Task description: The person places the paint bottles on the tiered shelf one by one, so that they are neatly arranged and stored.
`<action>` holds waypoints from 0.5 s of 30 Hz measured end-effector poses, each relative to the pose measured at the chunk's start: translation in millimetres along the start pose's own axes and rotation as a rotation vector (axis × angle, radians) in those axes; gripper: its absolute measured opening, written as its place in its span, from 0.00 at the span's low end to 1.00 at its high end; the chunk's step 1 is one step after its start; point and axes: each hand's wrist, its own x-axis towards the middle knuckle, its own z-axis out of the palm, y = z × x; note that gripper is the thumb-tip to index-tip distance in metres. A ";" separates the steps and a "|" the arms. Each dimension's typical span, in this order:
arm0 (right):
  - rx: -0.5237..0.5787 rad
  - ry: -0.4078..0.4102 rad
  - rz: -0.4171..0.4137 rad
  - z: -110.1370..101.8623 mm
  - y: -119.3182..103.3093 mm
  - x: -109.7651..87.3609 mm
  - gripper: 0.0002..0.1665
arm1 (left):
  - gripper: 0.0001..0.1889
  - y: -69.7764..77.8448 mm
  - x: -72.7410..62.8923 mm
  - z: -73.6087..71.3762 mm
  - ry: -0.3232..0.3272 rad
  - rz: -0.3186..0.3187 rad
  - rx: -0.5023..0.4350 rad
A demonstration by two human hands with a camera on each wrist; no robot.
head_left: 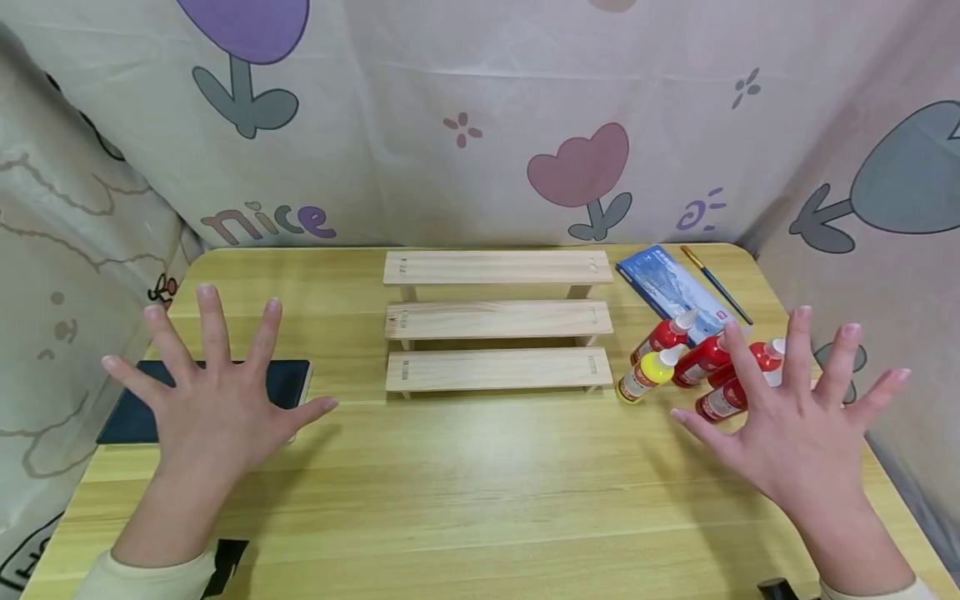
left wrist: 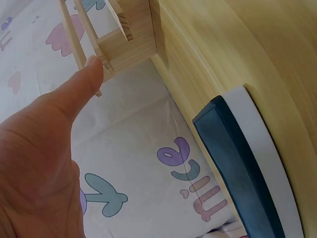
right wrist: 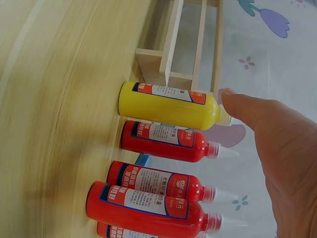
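My left hand [head_left: 217, 408] hovers with spread fingers over a dark blue book-like block [left wrist: 237, 168] with a white side, at the table's left. On the right, my right hand [head_left: 806, 425] is spread wide too, above and in front of a group of bottles. One bottle is yellow [right wrist: 168, 106]; several are red, including a red bottle [right wrist: 148, 208] with a pale nozzle. Neither hand holds anything. A three-step wooden rack [head_left: 498, 321] stands between the hands, toward the back of the table.
Behind the bottles lies a blue and white flat box [head_left: 667, 283], with a paintbrush [head_left: 717, 285] beside it. A printed curtain [head_left: 390, 167] hangs along the back and both sides of the wooden table [head_left: 465, 492]. Black objects [head_left: 225, 562] show near each sleeve.
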 end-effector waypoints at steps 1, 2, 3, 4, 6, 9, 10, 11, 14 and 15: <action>-0.002 0.005 -0.001 0.3 0.3 -0.1 0.58 | 0.72 0.3 0.0 -0.1 -0.008 -0.006 0.002; -0.001 0.001 0.001 -0.3 0.3 0.0 0.58 | 0.72 0.5 0.3 -0.2 -0.016 -0.012 0.003; 0.002 -0.008 0.004 -1.1 -0.1 0.4 0.58 | 0.72 0.7 0.4 -0.3 -0.019 -0.013 0.003; 0.004 -0.003 0.005 -1.3 -0.3 0.8 0.58 | 0.72 0.9 0.6 -0.4 -0.022 -0.015 0.003; 0.013 -0.024 0.016 -4.1 -1.6 2.1 0.59 | 0.72 1.1 1.2 -0.6 -0.021 -0.017 0.000; 0.024 -0.048 0.027 -7.4 -2.7 2.9 0.59 | 0.72 2.0 2.4 -0.9 -0.022 -0.019 -0.005; 0.027 -0.063 0.032 -8.8 -2.6 2.8 0.60 | 0.72 2.3 2.9 -1.0 -0.024 -0.020 -0.005; 0.029 -0.074 0.037 -9.7 -2.6 2.7 0.60 | 0.72 2.6 3.3 -1.0 -0.025 -0.020 -0.006; 0.031 -0.106 0.048 -11.3 -0.3 1.5 0.61 | 0.72 3.2 4.3 -1.4 -0.034 -0.027 -0.008; 0.025 -0.095 0.045 -10.3 0.9 1.2 0.61 | 0.72 3.2 4.6 -1.5 -0.036 -0.030 -0.008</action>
